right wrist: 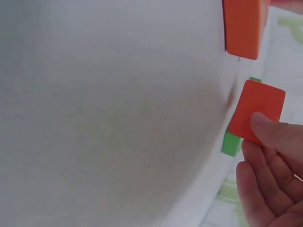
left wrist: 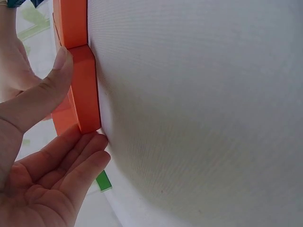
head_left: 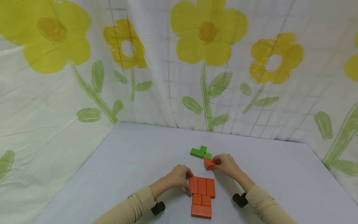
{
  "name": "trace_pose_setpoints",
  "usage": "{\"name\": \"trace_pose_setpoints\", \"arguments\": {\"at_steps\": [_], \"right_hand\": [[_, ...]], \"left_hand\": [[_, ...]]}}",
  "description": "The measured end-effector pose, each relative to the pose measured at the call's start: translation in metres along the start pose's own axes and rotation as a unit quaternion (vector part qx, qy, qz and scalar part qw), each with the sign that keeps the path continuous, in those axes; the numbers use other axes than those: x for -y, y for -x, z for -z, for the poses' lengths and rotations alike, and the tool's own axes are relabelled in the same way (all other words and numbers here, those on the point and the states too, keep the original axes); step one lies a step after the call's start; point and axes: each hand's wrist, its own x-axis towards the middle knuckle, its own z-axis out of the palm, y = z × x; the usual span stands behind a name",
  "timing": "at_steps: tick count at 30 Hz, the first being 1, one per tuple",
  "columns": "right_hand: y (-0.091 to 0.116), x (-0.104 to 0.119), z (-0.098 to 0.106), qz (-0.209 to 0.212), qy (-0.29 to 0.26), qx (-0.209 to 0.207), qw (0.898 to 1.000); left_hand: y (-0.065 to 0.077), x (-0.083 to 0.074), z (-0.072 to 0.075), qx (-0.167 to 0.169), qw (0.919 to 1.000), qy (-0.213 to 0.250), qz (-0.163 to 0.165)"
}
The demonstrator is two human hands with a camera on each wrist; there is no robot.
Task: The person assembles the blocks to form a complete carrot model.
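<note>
A red triangular block (head_left: 208, 164) is pinched between the thumb and fingers of my right hand (head_left: 227, 165), just beyond the red blocks. In the right wrist view, one flat orange-red face of this block (right wrist: 258, 106) shows, the thumb pressed on it. My left hand (head_left: 178, 176) grips the leftmost upright red block (head_left: 193, 185) by its two ends, thumb at the near corner and fingertips at the far one. That block stands in a row of three, side by side. Below the row lie two small red squares (head_left: 201, 199) and one wide red block (head_left: 201, 211).
Several green blocks (head_left: 197, 153) lie together farther back, close to the triangular block. All rest on a pale tabletop (head_left: 134, 146). A flower-printed curtain (head_left: 156, 102) hangs behind the table. Black wrist devices sit under both sleeves, the right one (head_left: 239, 200) near the table.
</note>
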Motion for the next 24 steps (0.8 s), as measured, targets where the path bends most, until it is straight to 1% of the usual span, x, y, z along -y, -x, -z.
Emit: {"name": "trace_pose_setpoints", "arguments": {"at_steps": [4,7,11,17,21,24], "right_hand": [[0.009,0.002,0.004,0.017,-0.026,0.017,0.999],[0.017,0.007,0.007,0.024,-0.039,0.032,0.998],[0.028,0.02,0.012,0.036,-0.059,0.057,0.996],[0.046,0.041,0.015,0.063,-0.095,0.095,0.989],[0.058,0.048,0.013,0.066,-0.11,0.118,0.985],[0.065,0.051,0.012,0.063,-0.113,0.129,0.983]], "left_hand": [[0.0,0.0,0.0,-0.001,1.0,-0.004,-0.001],[0.001,-0.001,0.0,-0.002,1.0,-0.006,0.0],[0.001,-0.002,0.001,-0.004,1.0,-0.006,0.0],[0.002,-0.002,0.001,-0.006,0.9999,-0.008,-0.002],[0.002,-0.003,0.001,-0.003,1.0,-0.005,0.0],[0.002,-0.003,0.001,-0.003,1.0,-0.002,0.002]]}}
